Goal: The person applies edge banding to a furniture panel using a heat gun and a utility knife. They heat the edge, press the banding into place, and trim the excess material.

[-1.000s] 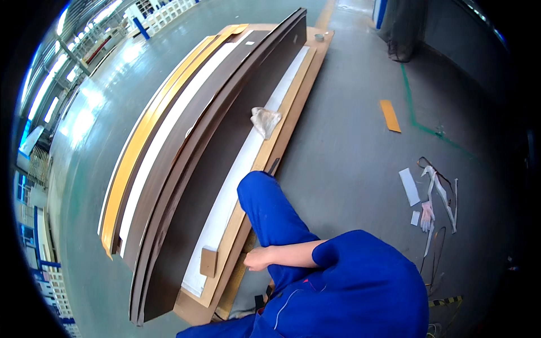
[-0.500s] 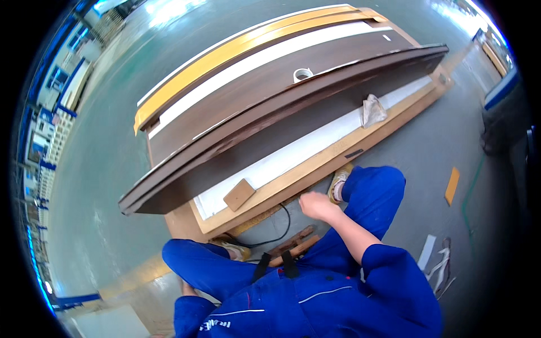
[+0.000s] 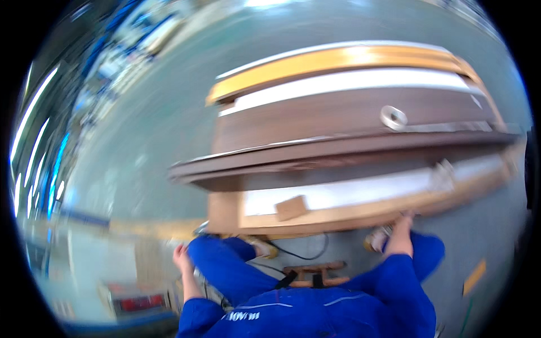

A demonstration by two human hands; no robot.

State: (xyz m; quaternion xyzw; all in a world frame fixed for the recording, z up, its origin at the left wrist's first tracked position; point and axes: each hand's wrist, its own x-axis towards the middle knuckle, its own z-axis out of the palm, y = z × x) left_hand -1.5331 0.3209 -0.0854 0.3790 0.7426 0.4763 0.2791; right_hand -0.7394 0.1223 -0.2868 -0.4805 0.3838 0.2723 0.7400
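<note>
one hand (image 3: 403, 222) near board edge (image 3: 366, 213)

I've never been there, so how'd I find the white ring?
Find the wide brown panel near the middle. On its right half, by the raised brown board, is the white ring. It's round and hollow, unlike the long white strip.
</note>
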